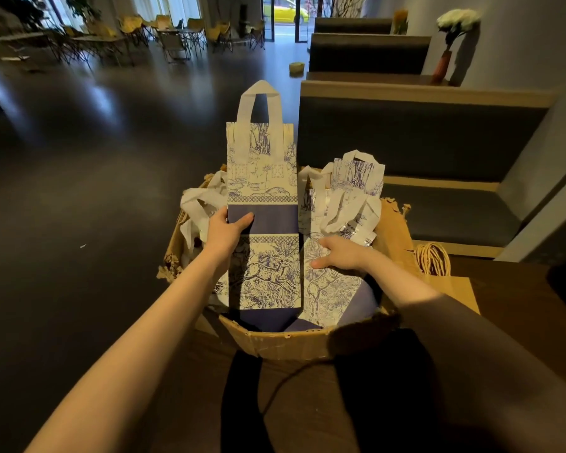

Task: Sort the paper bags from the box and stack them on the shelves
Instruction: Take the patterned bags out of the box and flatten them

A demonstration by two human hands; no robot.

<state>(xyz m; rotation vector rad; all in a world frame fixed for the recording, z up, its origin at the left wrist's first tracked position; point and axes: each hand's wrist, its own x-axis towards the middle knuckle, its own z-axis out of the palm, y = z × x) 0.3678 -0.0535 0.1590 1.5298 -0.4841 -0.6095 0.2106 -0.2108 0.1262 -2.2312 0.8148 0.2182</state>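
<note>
A torn cardboard box [275, 341] sits on the floor before me, full of white paper bags with blue prints. My left hand [226, 228] grips the left edge of a tall narrow bag [263, 178], thumb across its blue band. That bag stands lifted, its white handle pointing up and away. My right hand [340, 255] rests on a flat printed bag [327, 289] lying in the box's right side, fingers slightly bent. More bags with white handles [353, 191] stick up at the back right of the box, and crumpled white handles [200, 204] spill over its left rim.
A dark upholstered bench booth [422, 138] runs along the right. A plain brown paper bag with twine handles [438, 269] lies just right of the box. Dark floor stretches to the left; folding chairs [177, 37] stand far back.
</note>
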